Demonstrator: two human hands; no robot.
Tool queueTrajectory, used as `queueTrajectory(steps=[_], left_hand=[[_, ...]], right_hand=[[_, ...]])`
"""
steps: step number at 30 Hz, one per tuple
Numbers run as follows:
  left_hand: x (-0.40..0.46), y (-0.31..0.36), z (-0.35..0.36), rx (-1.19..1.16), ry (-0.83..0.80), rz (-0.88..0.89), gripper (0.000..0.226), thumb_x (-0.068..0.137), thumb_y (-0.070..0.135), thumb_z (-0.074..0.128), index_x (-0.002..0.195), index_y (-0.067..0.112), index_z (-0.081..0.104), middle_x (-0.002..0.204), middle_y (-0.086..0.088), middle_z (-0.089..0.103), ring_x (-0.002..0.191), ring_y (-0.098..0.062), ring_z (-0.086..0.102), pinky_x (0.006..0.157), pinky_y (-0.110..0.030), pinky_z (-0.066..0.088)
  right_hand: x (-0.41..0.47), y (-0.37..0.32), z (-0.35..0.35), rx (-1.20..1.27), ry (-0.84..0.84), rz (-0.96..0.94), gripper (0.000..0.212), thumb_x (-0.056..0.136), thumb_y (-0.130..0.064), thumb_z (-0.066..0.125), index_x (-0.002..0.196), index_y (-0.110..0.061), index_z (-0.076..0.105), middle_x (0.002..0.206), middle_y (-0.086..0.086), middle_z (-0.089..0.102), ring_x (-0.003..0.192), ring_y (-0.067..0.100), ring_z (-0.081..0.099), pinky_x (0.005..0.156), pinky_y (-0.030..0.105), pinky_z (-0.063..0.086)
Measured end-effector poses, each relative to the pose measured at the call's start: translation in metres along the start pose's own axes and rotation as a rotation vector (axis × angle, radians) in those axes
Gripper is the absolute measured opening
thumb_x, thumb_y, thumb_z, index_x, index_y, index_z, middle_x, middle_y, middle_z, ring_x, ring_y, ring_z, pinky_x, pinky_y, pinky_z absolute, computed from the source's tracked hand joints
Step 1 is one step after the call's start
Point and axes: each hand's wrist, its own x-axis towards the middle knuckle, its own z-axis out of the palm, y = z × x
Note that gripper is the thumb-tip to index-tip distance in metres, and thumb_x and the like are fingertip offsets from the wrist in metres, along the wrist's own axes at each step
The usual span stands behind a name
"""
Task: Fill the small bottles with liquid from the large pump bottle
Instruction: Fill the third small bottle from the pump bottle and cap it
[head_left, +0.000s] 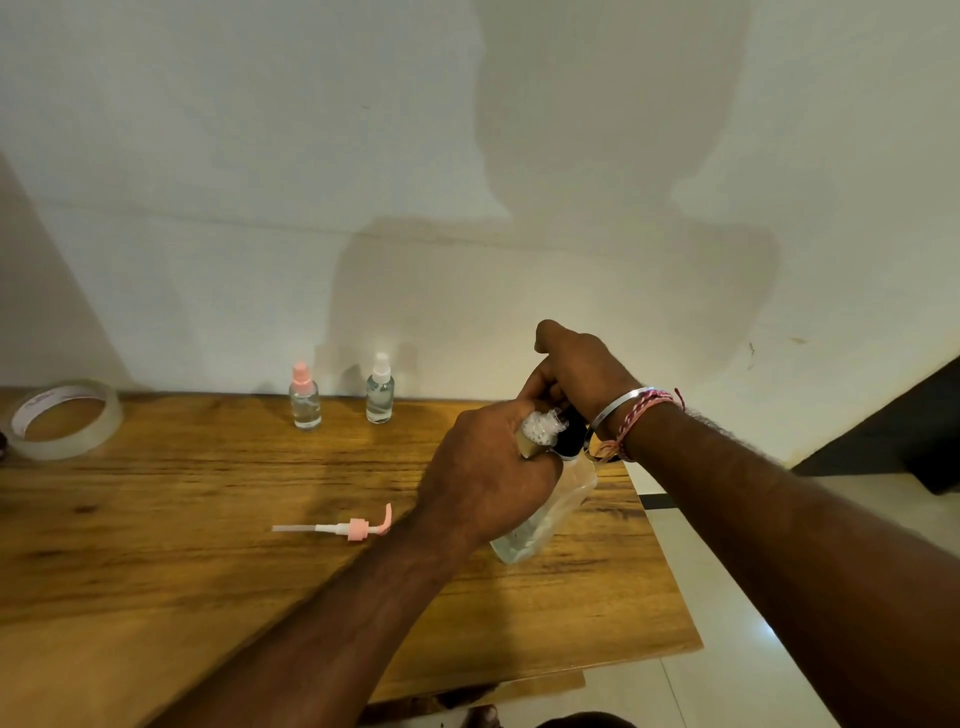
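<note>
My left hand (485, 470) grips the large clear bottle (550, 512), tilted with its base low over the table and white foam at its neck. My right hand (576, 374) is closed on a small black-topped object (569, 436) pressed against the large bottle's mouth; I cannot tell what it is. The pink pump head (358, 529) with its white tube lies on the wooden table (208, 519), left of my left wrist. Two small clear spray bottles stand upright by the wall, both holding liquid: one with a pink cap (304, 397), one with a white cap (380, 389).
A roll of clear tape (65, 421) lies at the table's far left. The table's right edge (660, 551) runs just beside the large bottle, with tiled floor beyond it. A white wall stands right behind the table.
</note>
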Motion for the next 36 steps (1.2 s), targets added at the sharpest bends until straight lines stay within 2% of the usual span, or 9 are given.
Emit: queueTrajectory(steps=[3, 6, 13, 19, 23, 26, 28, 32, 36], left_hand=[[0.001, -0.003, -0.001, 0.000, 0.011, -0.005, 0.012, 0.084, 0.028, 0.073, 0.086, 0.039, 0.069, 0.075, 0.014, 0.071, 0.069, -0.008, 0.066, 0.059, -0.033, 0.051], [0.002, -0.004, -0.001, -0.006, 0.016, -0.023, 0.015, 0.085, 0.026, 0.075, 0.099, 0.032, 0.075, 0.082, 0.014, 0.074, 0.076, -0.008, 0.069, 0.067, -0.037, 0.059], [-0.001, -0.003, -0.001, -0.046, 0.010, -0.041, 0.028, 0.081, 0.029, 0.074, 0.109, 0.034, 0.077, 0.090, 0.019, 0.076, 0.083, -0.005, 0.071, 0.076, -0.042, 0.062], [-0.006, 0.002, 0.002, -0.078, 0.034, -0.015, 0.034, 0.077, 0.031, 0.067, 0.110, 0.035, 0.075, 0.091, 0.017, 0.076, 0.082, -0.007, 0.071, 0.074, -0.046, 0.062], [-0.009, 0.001, 0.001, -0.115, 0.085, -0.021, 0.040, 0.075, 0.023, 0.067, 0.111, 0.035, 0.076, 0.088, 0.023, 0.074, 0.079, -0.003, 0.069, 0.066, -0.031, 0.057], [-0.012, 0.007, -0.001, -0.164, 0.125, -0.033, 0.050, 0.071, 0.040, 0.067, 0.119, 0.034, 0.077, 0.099, 0.023, 0.076, 0.091, 0.001, 0.071, 0.075, -0.025, 0.059], [-0.014, 0.005, 0.000, -0.170, 0.143, -0.050, 0.047, 0.075, 0.031, 0.071, 0.122, 0.036, 0.075, 0.106, 0.023, 0.076, 0.097, 0.004, 0.070, 0.085, -0.028, 0.062], [-0.023, -0.002, 0.005, -0.173, 0.183, -0.075, 0.052, 0.082, 0.006, 0.074, 0.123, 0.037, 0.074, 0.109, 0.024, 0.075, 0.100, 0.007, 0.069, 0.087, -0.027, 0.062], [-0.040, -0.002, 0.011, -0.201, 0.251, -0.075, 0.054, 0.084, 0.005, 0.075, 0.132, 0.031, 0.071, 0.117, 0.023, 0.072, 0.104, 0.005, 0.068, 0.087, -0.020, 0.060]], right_hand=[[0.005, 0.003, 0.002, -0.005, 0.026, -0.036, 0.071, 0.097, -0.041, 0.030, 0.051, -0.010, 0.075, 0.068, 0.010, 0.075, 0.066, 0.026, 0.062, 0.083, 0.040, 0.054], [0.006, 0.003, 0.003, 0.008, 0.037, -0.041, 0.072, 0.098, -0.042, 0.030, 0.055, -0.008, 0.076, 0.067, 0.011, 0.075, 0.066, 0.027, 0.063, 0.083, 0.040, 0.054], [-0.004, -0.004, -0.004, 0.164, -0.060, 0.060, 0.067, 0.095, -0.040, 0.033, 0.072, 0.003, 0.078, 0.073, 0.024, 0.073, 0.058, 0.028, 0.062, 0.065, 0.031, 0.051], [0.000, 0.001, -0.009, 0.206, -0.069, 0.068, 0.062, 0.091, -0.039, 0.036, 0.076, 0.003, 0.079, 0.084, 0.025, 0.075, 0.073, 0.034, 0.064, 0.069, 0.033, 0.052], [0.000, 0.002, -0.017, 0.313, -0.107, 0.094, 0.060, 0.094, -0.036, 0.036, 0.093, 0.011, 0.075, 0.089, 0.029, 0.074, 0.071, 0.035, 0.067, 0.063, 0.029, 0.053], [-0.003, 0.004, -0.023, 0.425, -0.129, 0.125, 0.058, 0.096, -0.033, 0.038, 0.101, 0.014, 0.071, 0.095, 0.031, 0.074, 0.071, 0.036, 0.071, 0.057, 0.027, 0.055], [-0.005, 0.009, -0.029, 0.443, -0.105, 0.103, 0.057, 0.097, -0.034, 0.037, 0.103, 0.011, 0.071, 0.098, 0.028, 0.075, 0.078, 0.036, 0.073, 0.061, 0.030, 0.055], [-0.014, 0.027, -0.038, 0.416, 0.007, 0.060, 0.052, 0.099, -0.033, 0.038, 0.105, 0.005, 0.073, 0.099, 0.020, 0.077, 0.095, 0.035, 0.071, 0.092, 0.046, 0.053], [-0.025, 0.055, -0.042, 0.407, 0.141, 0.106, 0.039, 0.094, -0.032, 0.046, 0.089, -0.009, 0.077, 0.098, 0.011, 0.079, 0.094, 0.027, 0.070, 0.091, 0.043, 0.045]])
